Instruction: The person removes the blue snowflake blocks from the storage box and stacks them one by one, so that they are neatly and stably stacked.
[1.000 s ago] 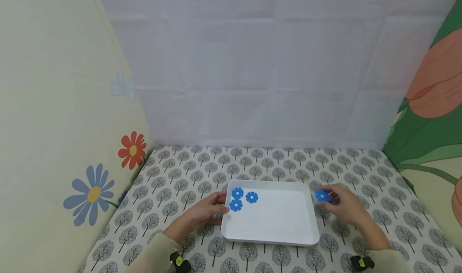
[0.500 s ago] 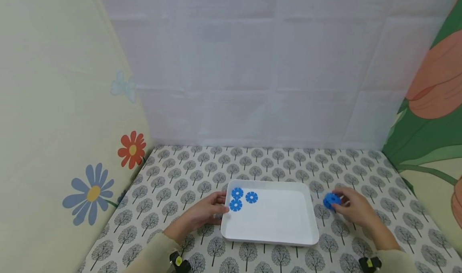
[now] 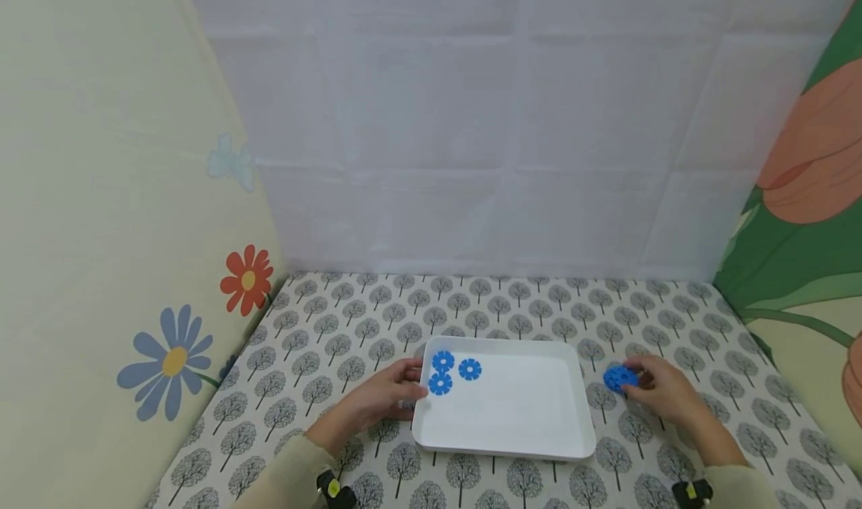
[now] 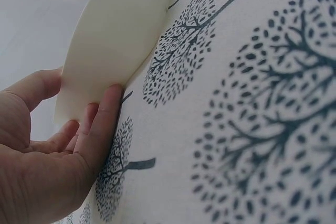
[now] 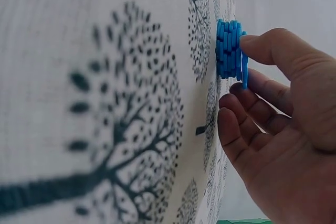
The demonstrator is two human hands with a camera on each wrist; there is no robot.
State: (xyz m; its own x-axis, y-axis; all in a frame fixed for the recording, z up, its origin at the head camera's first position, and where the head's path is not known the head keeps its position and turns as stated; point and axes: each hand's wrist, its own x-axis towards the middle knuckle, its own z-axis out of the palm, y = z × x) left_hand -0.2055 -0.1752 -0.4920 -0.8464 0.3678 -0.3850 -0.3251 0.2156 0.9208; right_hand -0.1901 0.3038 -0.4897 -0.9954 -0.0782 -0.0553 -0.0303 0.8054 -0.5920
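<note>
Shifted right, one blue disc (image 5: 244,66) (thin, notched) tops its stack (image 5: 228,51).

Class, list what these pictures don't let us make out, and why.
Right wrist view: exact number of stacked discs; their edges run together.
Head view: stacked discs' right side, covered by right hand.
Left wrist view: inside the tray, hidden by its wall.
Head view: left sleeve, cut off by bottom edge.

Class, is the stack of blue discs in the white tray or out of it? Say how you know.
Out: the stack stands on the patterned cloth, right of the white tray in the head view, apart from it.
</note>
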